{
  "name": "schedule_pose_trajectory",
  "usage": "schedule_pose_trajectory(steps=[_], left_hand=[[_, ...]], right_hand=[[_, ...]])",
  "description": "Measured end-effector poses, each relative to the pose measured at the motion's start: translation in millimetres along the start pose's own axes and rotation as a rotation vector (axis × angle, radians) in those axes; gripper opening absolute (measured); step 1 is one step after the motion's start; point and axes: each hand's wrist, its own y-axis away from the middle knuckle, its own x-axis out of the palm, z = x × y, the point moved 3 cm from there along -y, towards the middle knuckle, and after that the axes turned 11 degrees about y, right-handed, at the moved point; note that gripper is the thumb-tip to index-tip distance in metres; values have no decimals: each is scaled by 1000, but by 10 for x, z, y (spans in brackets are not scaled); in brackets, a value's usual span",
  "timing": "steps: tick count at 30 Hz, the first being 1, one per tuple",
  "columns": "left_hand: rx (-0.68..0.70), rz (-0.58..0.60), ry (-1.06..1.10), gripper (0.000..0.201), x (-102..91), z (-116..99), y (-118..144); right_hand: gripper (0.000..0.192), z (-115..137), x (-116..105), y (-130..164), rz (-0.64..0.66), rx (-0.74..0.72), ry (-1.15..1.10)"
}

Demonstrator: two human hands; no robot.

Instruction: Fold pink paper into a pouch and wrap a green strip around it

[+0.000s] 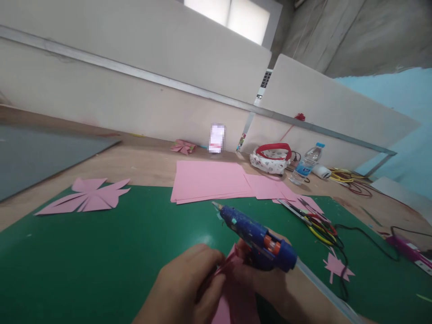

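Your glue gun (256, 236): glossy blue plastic, orange trigger. Pink paper piece (236, 297) u hold: matt, creased. Cutting mat (101, 252): green, smooth w/ slight sheen. Desk (145, 164): pale wood. Water bottle (307, 164): clear plastic.

Green mat (101, 252) on wooden table (145, 164)

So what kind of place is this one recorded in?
Probably a craft workstation at a partitioned desk. A green cutting mat covers the wooden table, pink paper sheets and cut paper shapes lie on it, and the right hand holds a blue glue gun.
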Motion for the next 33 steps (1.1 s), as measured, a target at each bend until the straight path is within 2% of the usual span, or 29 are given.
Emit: schedule_pose_trajectory(steps=[6,9,12,15,18,21,26,33], left_hand=[[37,33,20,17,23,7,14],[-39,74,84,13,-6,-18,-13],[-152,127,205,17,-26,-26,-39],[-170,122,308,27,-29,-27,-52],[-152,106,397,30,-12,-30,-51],[-162,140,492,31,15,-49,-40],[-143,131,436,30,-7,-68,-23],[-81,199,348,33,-12,-58,-24]], right_hand=[[15,50,-13,27,-16,57,109],[12,20,-19,13,-52,16,163],[12,-75,6,-10,-16,-6,128],[13,-89,7,-1,-15,-88,125],[12,10,-18,53,-31,-197,143],[11,115,-38,110,-17,-274,121],[15,131,-59,107,-57,-276,212],[23,106,-62,58,60,-215,191]])
